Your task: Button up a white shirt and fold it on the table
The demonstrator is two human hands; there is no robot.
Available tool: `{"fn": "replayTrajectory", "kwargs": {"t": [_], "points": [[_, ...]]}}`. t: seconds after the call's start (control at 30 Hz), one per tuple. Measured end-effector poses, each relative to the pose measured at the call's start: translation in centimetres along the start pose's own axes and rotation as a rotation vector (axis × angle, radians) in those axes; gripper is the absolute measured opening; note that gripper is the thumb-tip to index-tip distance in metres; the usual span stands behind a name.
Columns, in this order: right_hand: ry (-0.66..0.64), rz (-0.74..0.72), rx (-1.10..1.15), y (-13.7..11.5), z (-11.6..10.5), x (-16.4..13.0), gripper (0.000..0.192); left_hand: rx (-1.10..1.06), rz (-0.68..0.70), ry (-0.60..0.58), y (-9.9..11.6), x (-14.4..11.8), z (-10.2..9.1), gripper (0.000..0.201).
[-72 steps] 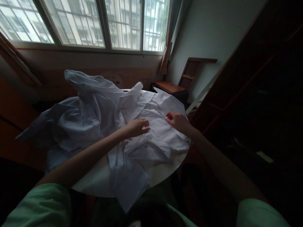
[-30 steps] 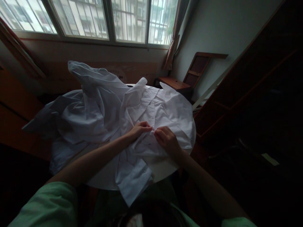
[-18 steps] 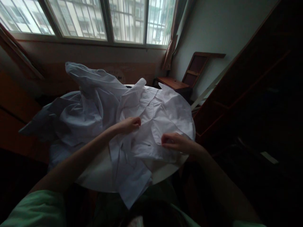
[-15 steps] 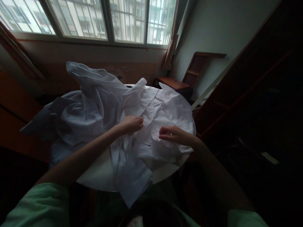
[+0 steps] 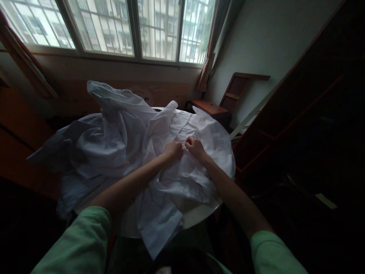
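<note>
A white button-up shirt [image 5: 215,133] lies spread over a round white table [image 5: 196,219], its collar end toward the window. My left hand [image 5: 173,150] is closed on the front of the shirt near its middle line. Close beside it, my right hand [image 5: 194,147] pinches the cloth at the same line, the knuckles almost touching the left. The fingertips and any button between them are too small or hidden to make out. One sleeve hangs over the near table edge.
More crumpled white cloth [image 5: 111,133] is heaped on the left and overhangs the table. Behind stands a wooden chair [image 5: 209,106] under the barred window [image 5: 156,30]. A dark wooden piece of furniture [image 5: 273,118] rises on the right.
Both hands have moved away from me up the shirt front, and the right has come left to meet the left hand. The lower shirt front has shifted with them.
</note>
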State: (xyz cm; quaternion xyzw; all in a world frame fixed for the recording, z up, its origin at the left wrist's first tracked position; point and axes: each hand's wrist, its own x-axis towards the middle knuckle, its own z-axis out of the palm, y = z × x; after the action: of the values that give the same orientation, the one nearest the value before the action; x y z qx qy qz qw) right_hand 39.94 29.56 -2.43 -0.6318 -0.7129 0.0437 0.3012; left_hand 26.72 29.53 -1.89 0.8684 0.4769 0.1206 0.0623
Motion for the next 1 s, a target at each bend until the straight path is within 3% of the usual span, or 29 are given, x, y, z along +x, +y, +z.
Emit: {"fn": "replayTrajectory", "kwargs": {"t": [0.1,0.23,0.33,0.47,0.63,0.8,1.0], "points": [[-0.008,-0.065,0.068,0.3,0.9,-0.8,0.008,-0.172,-0.057,0.066,-1.6,-0.2,1.0,0.023],[-0.070,-0.123,0.110,0.3,1.6,-1.6,0.007,-0.557,-0.022,0.076,-3.7,0.3,2.4,0.019],[-0.134,-0.093,0.102,0.1,1.6,-1.9,0.018,-0.828,-0.021,0.063,-4.5,0.8,3.2,0.016],[-0.149,-0.004,0.033,-0.2,1.2,-1.8,0.007,-1.051,-0.010,0.071,-4.5,0.7,3.2,0.016],[-0.105,0.029,0.016,-0.7,0.9,-1.6,0.004,-1.135,-0.066,0.052,-4.2,0.2,2.7,0.022],[-0.060,-0.067,0.044,-0.5,1.1,-1.8,0.005,-1.148,-0.154,0.053,-3.9,-0.1,2.3,0.021],[-0.060,-0.181,0.049,0.2,1.4,-1.7,0.007,-1.069,-0.164,0.050,-3.6,-0.2,1.9,0.014]]}}
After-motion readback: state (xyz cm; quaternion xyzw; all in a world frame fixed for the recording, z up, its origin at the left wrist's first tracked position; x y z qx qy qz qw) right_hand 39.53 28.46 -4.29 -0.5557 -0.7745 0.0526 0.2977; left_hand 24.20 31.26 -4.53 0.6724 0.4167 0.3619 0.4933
